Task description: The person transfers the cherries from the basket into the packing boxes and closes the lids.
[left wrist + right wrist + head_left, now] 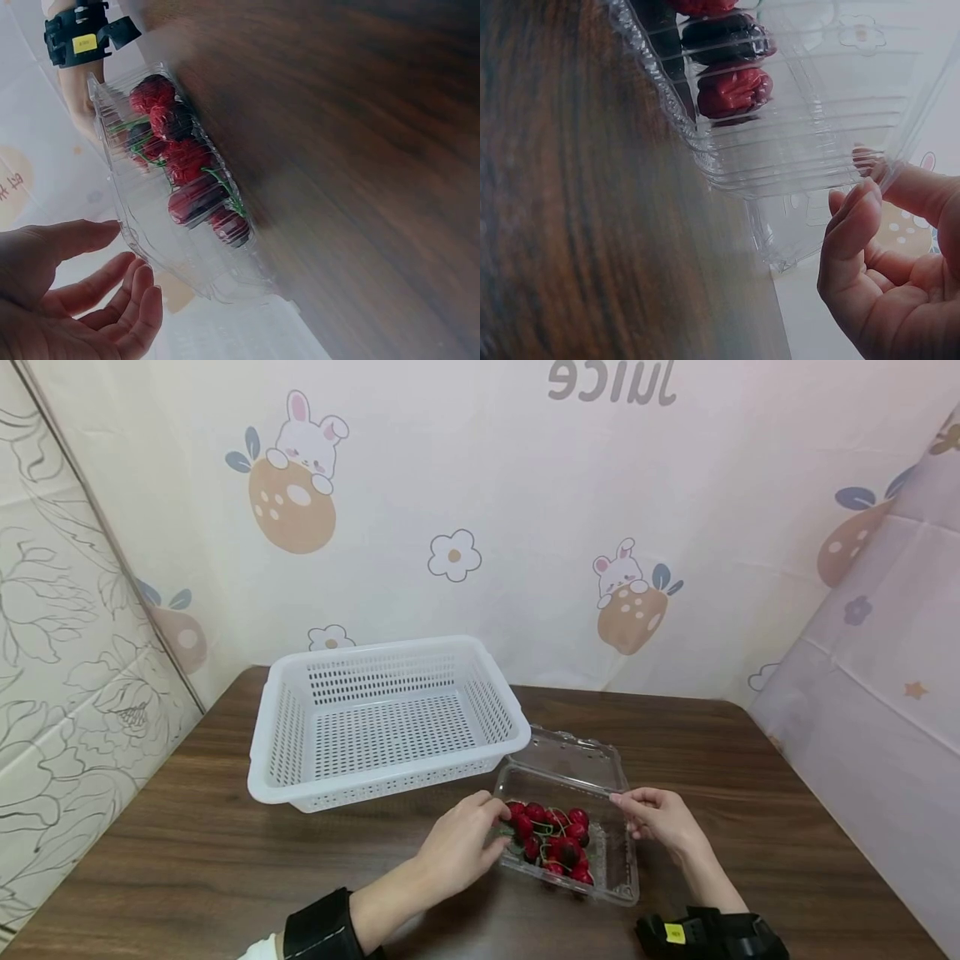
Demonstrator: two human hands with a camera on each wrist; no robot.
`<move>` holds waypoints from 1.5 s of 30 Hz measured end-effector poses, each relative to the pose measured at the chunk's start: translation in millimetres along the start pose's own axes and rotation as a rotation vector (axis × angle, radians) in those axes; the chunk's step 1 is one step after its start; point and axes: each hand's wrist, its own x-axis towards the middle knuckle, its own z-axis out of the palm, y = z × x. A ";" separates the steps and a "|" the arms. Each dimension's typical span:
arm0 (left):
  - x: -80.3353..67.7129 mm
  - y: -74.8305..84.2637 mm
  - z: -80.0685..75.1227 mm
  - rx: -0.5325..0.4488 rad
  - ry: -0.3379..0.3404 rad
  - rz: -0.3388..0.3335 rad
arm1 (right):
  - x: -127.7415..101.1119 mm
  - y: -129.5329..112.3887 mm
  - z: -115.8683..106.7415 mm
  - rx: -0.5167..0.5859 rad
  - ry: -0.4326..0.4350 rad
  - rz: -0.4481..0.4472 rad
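Note:
A clear plastic clamshell box (624, 860) sits on the brown table with its lid (573, 758) folded back. Several dark red cherries (567, 852) with green stems lie in it, mostly toward its left side. My right hand (663, 818) pinches the box's right rim between thumb and fingers, as the right wrist view also shows. At the left rim is my left hand (461, 842), its thumb and bent fingers spread apart. In the left wrist view, that thumb (86, 236) reaches right to the rim, with a gap between it and the fingers.
A white perforated plastic basket (517, 731) stands behind and left of the box, its corner overlapping the lid in the head view. The wooden table (187, 852) ends at a patterned cloth backdrop (525, 527). Another cloth (885, 685) hangs at the right.

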 end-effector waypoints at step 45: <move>1.0 -18.0 1.0 -0.523 -0.141 -0.285 | -2.4 1.3 -2.9 0.027 -0.045 0.019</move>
